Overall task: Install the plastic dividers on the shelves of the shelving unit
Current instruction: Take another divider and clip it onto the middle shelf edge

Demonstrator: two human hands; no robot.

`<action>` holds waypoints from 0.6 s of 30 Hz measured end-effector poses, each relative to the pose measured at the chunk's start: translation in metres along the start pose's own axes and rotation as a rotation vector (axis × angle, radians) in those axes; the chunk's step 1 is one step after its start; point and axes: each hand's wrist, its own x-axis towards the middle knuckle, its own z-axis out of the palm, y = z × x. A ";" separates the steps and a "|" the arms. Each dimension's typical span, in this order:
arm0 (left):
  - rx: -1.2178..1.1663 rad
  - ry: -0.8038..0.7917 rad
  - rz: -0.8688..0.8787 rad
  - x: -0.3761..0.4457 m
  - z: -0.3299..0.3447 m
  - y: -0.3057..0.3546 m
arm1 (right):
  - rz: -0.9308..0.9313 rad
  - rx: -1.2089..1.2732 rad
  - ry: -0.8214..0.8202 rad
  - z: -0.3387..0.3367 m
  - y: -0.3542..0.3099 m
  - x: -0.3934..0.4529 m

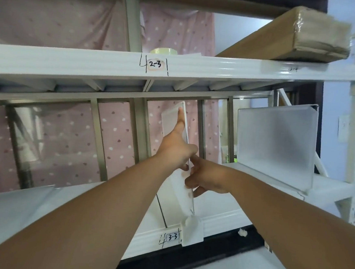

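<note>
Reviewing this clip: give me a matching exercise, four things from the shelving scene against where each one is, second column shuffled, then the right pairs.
Things:
1. cardboard box
2. "3-3" label
3. tape roll
4. installed divider

Places:
A. on the front edge of the lower shelf, beside the clip of the divider being held
B. standing upright on the lower shelf, right of both hands
C. lying on the upper shelf at the far right
D. on the upper shelf, just above the "2-3" label

Pairs: 1-C, 2-A, 3-D, 4-B
</note>
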 end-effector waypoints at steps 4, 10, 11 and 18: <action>0.005 -0.025 -0.021 0.004 0.003 0.000 | -0.009 0.003 0.027 0.001 0.002 -0.002; 0.014 -0.039 -0.022 0.004 -0.003 0.008 | -0.014 0.019 0.020 0.000 -0.002 -0.001; 0.021 -0.038 -0.021 0.003 -0.003 0.008 | -0.013 0.016 0.021 0.001 -0.002 -0.002; 0.020 -0.029 -0.011 -0.005 -0.003 0.008 | -0.005 -0.003 0.038 0.008 -0.001 -0.005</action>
